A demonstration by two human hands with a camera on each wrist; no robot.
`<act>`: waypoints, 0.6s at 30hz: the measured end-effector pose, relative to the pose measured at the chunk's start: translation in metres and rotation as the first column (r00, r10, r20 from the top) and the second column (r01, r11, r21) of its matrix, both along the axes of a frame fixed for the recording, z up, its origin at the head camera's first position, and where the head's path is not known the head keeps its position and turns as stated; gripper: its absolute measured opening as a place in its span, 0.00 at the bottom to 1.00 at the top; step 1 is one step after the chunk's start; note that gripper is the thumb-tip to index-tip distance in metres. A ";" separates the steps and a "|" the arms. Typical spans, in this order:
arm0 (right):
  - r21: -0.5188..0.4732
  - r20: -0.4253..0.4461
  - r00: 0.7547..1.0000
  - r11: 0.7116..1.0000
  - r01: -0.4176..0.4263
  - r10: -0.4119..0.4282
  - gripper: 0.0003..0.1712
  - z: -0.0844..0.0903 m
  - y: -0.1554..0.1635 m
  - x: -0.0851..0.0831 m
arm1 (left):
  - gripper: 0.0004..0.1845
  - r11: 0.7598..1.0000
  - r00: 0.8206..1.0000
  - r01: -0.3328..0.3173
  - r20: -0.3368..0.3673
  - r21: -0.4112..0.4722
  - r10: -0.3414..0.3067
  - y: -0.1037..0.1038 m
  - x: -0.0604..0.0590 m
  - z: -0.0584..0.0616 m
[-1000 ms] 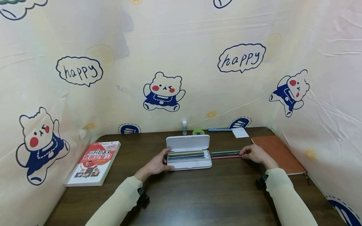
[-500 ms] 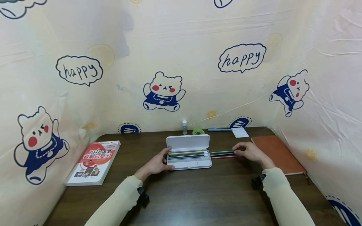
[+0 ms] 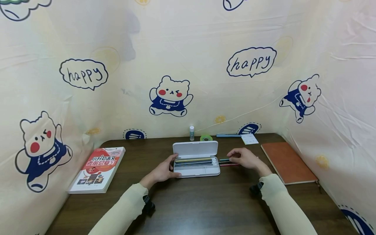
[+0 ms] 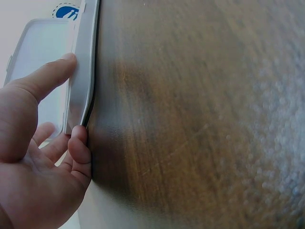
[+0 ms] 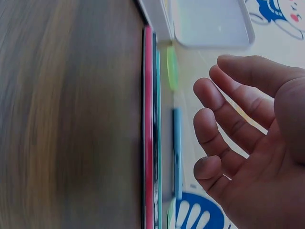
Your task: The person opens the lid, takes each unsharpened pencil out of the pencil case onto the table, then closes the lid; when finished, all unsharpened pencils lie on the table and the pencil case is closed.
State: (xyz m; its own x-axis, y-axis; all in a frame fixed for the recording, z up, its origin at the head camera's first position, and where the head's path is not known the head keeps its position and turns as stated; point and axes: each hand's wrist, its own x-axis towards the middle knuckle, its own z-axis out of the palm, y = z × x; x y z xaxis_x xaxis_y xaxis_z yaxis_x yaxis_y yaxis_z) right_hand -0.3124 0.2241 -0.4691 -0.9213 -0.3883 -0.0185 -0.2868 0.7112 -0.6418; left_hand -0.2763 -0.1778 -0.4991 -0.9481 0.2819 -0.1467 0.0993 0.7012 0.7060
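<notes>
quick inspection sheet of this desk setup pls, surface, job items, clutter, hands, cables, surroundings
surface: dark wooden table, bare in front of the arms
job's things: white pencil case, lid open, pencils lying in its tray; loose pencils on the table at its right end, a red and a green one seen from the right wrist
clutter: red-covered book at left; brown notebook at right; small bottle, green tape roll, blue pen and paper slip along the back edge
grippers: left hand grips the case's left end; right hand open, over the loose pencils, contact unclear
cables: nothing seen
surroundings: cream cloth printed with bears and "happy" bubbles on three sides
</notes>
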 end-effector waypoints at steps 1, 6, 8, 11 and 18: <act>-0.003 0.004 1.000 1.000 -0.004 0.004 0.12 0.000 -0.004 0.000 | 0.51 1.000 1.000 0.000 -0.002 0.001 0.000 0.000 0.000 0.000; -0.016 0.014 0.999 0.999 -0.040 0.040 0.11 -0.001 -0.023 -0.001 | 0.51 1.000 1.000 -0.003 -0.003 0.001 0.003 0.000 0.000 -0.001; -0.015 0.016 0.998 0.998 -0.057 0.057 0.11 -0.001 -0.030 -0.002 | 0.51 1.000 1.000 -0.007 -0.003 0.000 0.007 0.000 0.000 -0.001; -0.009 0.015 0.996 0.996 -0.084 0.084 0.11 -0.003 -0.039 -0.002 | 0.51 1.000 1.000 -0.010 -0.001 0.002 0.010 0.000 0.000 -0.001; 0.028 0.016 0.993 0.992 -0.120 0.120 0.12 -0.007 -0.058 -0.002 | 0.51 1.000 1.000 -0.008 -0.005 0.009 0.008 0.001 0.000 0.000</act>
State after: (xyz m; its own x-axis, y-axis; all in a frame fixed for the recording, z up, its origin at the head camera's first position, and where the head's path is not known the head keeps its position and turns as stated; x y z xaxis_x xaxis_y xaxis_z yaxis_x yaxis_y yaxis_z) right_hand -0.3146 0.1665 -0.4765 -0.8677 -0.4952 -0.0436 -0.3624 0.6902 -0.6263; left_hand -0.2760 -0.1770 -0.4994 -0.9511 0.2758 -0.1391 0.0977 0.6959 0.7115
